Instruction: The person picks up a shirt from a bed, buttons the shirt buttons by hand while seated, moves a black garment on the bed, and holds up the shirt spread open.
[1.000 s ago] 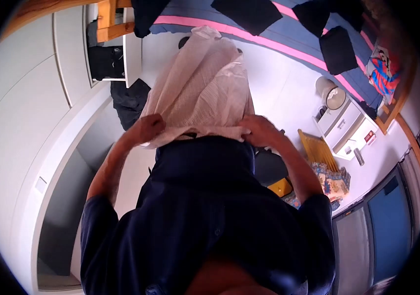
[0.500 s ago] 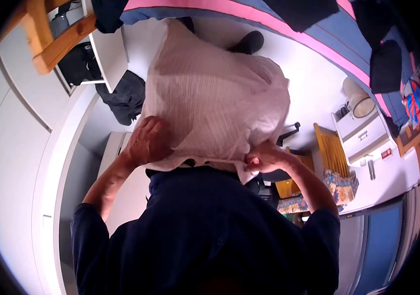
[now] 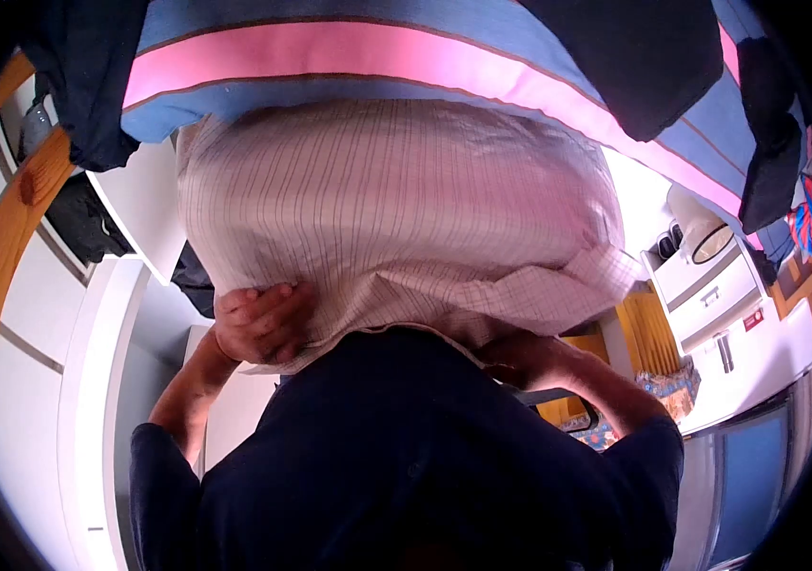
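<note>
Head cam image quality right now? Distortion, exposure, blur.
Head view: strong fisheye, white panels at the left bowed, black vignette around; floor patch beside the striped cloth blown out; dark shirt nearly detail-free; right hand shadowed, fingers unreadable; cloth stripes legible, softer toward the right.

And the cloth (image 3: 396, 200) is lying before the person (image 3: 406, 447), the bed (image 3: 311, 49) is stretching just beyond, garments (image 3: 639, 62) are resting on it, a drawer (image 3: 144, 205) is standing open at left, and a cabinet (image 3: 713, 297) is sitting right, past a chair (image 3: 651, 338).
</note>
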Tool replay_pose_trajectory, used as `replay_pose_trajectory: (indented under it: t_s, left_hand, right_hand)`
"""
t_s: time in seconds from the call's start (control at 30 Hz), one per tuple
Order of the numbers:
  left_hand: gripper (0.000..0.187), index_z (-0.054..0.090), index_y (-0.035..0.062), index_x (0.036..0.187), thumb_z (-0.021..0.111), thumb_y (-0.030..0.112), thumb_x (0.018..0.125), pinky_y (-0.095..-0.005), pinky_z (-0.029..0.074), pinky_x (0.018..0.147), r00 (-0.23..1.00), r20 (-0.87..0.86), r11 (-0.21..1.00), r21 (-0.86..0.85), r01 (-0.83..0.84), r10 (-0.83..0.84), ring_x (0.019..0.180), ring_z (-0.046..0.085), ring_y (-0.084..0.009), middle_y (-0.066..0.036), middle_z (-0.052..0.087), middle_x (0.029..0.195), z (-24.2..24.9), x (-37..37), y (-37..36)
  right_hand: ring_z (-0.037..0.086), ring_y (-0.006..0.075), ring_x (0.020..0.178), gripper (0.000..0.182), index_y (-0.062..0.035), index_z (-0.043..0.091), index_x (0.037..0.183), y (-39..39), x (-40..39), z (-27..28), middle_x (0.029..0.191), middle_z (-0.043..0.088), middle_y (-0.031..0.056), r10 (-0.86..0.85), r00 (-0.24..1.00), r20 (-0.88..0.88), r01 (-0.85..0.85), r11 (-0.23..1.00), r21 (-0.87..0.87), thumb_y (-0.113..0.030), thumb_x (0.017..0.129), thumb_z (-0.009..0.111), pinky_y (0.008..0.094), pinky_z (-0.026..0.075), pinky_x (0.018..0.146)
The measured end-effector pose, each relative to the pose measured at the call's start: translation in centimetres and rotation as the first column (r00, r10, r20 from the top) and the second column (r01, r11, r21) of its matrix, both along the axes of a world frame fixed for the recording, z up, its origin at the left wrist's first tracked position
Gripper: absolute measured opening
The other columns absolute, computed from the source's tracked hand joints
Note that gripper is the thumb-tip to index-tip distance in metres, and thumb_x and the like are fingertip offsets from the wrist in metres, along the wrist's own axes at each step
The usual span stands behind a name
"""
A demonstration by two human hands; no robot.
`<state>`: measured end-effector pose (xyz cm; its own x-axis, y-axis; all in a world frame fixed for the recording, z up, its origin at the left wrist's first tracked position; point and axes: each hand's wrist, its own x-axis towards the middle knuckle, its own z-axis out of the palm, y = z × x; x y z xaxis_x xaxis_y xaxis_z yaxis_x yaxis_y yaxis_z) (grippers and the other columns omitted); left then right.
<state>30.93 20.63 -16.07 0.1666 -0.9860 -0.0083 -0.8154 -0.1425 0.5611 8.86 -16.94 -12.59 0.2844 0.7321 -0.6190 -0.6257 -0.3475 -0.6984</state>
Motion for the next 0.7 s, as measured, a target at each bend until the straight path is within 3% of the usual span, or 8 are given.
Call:
replay_pose_trajectory:
  t_s: [0.13,0.23,0.3,0.33,0.43,0.53,0.63,0.7]
  left_hand:
    - [0.034,0.076,0.0220,0.104,0.051,0.037,0.086,-0.0350,0.024,0.117,0.991,0.129,0.999,-0.037,0.028,-0.023,0.123,0.055,-0.0146,0.005,0.069,0.121,-1.9,-1.3,0.8]
    - [0.035,0.076,0.0211,0.104,0.052,0.036,0.084,-0.0358,0.025,0.117,0.985,0.170,0.995,-0.094,0.029,-0.012,0.123,0.055,-0.0147,0.004,0.068,0.123,-2.2,-1.8,0.8]
    - [0.036,0.076,0.0204,0.104,0.053,0.037,0.082,-0.0360,0.025,0.116,0.983,0.177,0.997,-0.045,0.055,-0.046,0.123,0.055,-0.0154,0.004,0.068,0.123,-2.0,-1.9,1.2]
    - [0.037,0.075,0.0193,0.104,0.054,0.036,0.080,-0.0363,0.026,0.115,0.984,0.175,0.997,-0.059,0.054,-0.043,0.122,0.055,-0.0164,0.003,0.068,0.123,-2.0,-1.8,1.0]
    - [0.040,0.075,0.0160,0.105,0.058,0.035,0.075,-0.0371,0.030,0.110,0.988,0.155,0.997,-0.073,0.019,-0.008,0.118,0.056,-0.0190,0.001,0.068,0.122,-2.1,-1.8,0.6]
    - [0.042,0.074,0.0134,0.106,0.061,0.032,0.071,-0.0387,0.037,0.103,0.991,0.136,0.998,-0.059,-0.006,0.014,0.117,0.056,-0.0205,-0.002,0.067,0.124,-1.6,-2.7,0.7]
    - [0.045,0.071,0.0121,0.110,0.064,0.028,0.069,-0.0433,0.037,0.103,0.980,0.197,0.999,-0.038,-0.027,0.034,0.119,0.056,-0.0241,-0.004,0.063,0.130,-1.8,-3.6,1.8]
    - [0.044,0.071,0.0117,0.110,0.065,0.026,0.069,-0.0446,0.037,0.105,0.975,0.213,0.996,-0.076,-0.053,0.069,0.121,0.055,-0.0249,-0.004,0.063,0.130,-1.4,-4.3,1.5]
  right_hand:
    - [0.064,0.0312,0.102,0.029,-0.0144,0.066,0.120,1.5,0.1,-0.9,0.108,0.068,0.0135,-0.073,0.972,0.222,0.090,0.994,-0.067,-0.021,0.092,0.063,0.0404,0.051,0.088]
    - [0.063,0.0317,0.103,0.030,-0.0133,0.066,0.118,2.3,-0.5,-1.4,0.108,0.067,0.0134,0.096,0.963,0.251,-0.055,0.984,-0.167,-0.019,0.089,0.065,0.0402,0.050,0.088]
    - [0.064,0.0314,0.103,0.030,-0.0118,0.066,0.116,2.7,-1.6,-1.6,0.107,0.067,0.0133,0.230,0.973,0.033,-0.222,0.962,-0.158,-0.017,0.086,0.067,0.0399,0.050,0.088]
    - [0.064,0.0299,0.102,0.027,-0.0096,0.066,0.113,2.5,-2.2,-1.8,0.105,0.067,0.0133,0.060,0.998,0.037,-0.056,0.994,-0.092,-0.016,0.086,0.066,0.0405,0.051,0.087]
    - [0.067,0.0292,0.094,0.025,-0.0070,0.065,0.110,3.1,-2.5,-1.3,0.102,0.068,0.0129,0.069,0.983,0.170,-0.025,0.969,-0.246,-0.014,0.085,0.067,0.0414,0.053,0.081]
    - [0.066,0.0356,0.082,0.018,-0.0052,0.066,0.096,3.8,-2.7,-0.7,0.089,0.066,0.0166,-0.127,0.955,0.266,0.195,0.948,-0.250,-0.022,0.090,0.064,0.0452,0.053,0.075]
    - [0.063,0.0280,0.067,0.015,-0.0044,0.064,0.091,5.1,-5.3,-2.1,0.075,0.060,0.0115,-0.294,0.825,0.483,0.417,0.893,-0.169,-0.019,0.095,0.063,0.0382,0.050,0.062]
    - [0.064,0.0292,0.069,0.020,-0.0042,0.063,0.090,5.4,-6.1,-2.0,0.075,0.060,0.0122,-0.279,0.826,0.489,0.423,0.881,-0.211,-0.023,0.097,0.061,0.0400,0.050,0.064]
